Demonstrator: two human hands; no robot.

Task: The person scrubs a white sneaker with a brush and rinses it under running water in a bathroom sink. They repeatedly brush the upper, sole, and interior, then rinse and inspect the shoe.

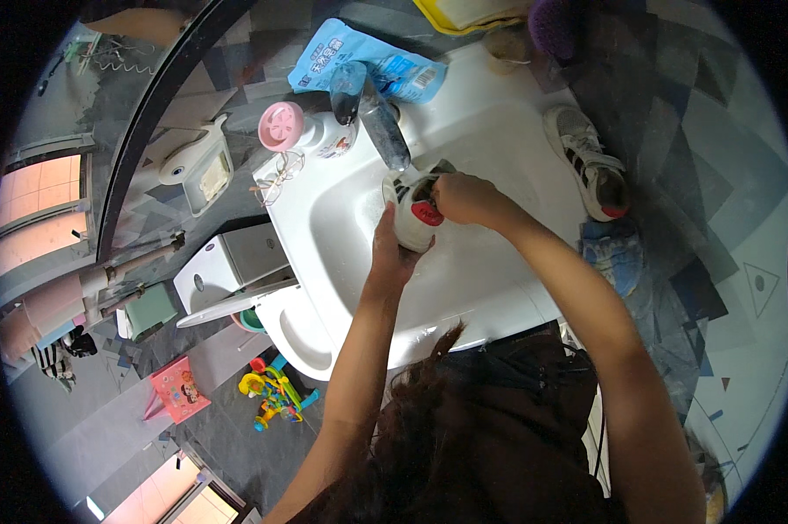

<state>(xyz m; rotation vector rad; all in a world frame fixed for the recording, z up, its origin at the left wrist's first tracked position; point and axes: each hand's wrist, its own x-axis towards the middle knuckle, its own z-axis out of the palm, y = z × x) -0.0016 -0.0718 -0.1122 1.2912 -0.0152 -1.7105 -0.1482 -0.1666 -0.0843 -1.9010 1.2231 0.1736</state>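
Over the white washbasin (486, 262), below the metal faucet (384, 128), a small white sneaker (410, 226) with dark stripes and a red heel patch is held up. My left hand (394, 252) grips it from below, around the heel. My right hand (466, 198) is at the shoe's opening with bent fingers; its fingertips are partly hidden, and whether they hold anything cannot be seen. A second white sneaker (584, 160) with black stripes and a red heel patch lies on the basin's right rim. Beside it is a crumpled blue cloth-like item (611, 255).
Behind the faucet lies a light-blue refill pouch (368, 62). A white bottle with a pink top (281, 126) and eyeglasses (279, 178) are on the left rim. A yellow-edged tray (472, 16) and a purple brush-like item (551, 29) are at the back. A toilet (296, 334) is at left.
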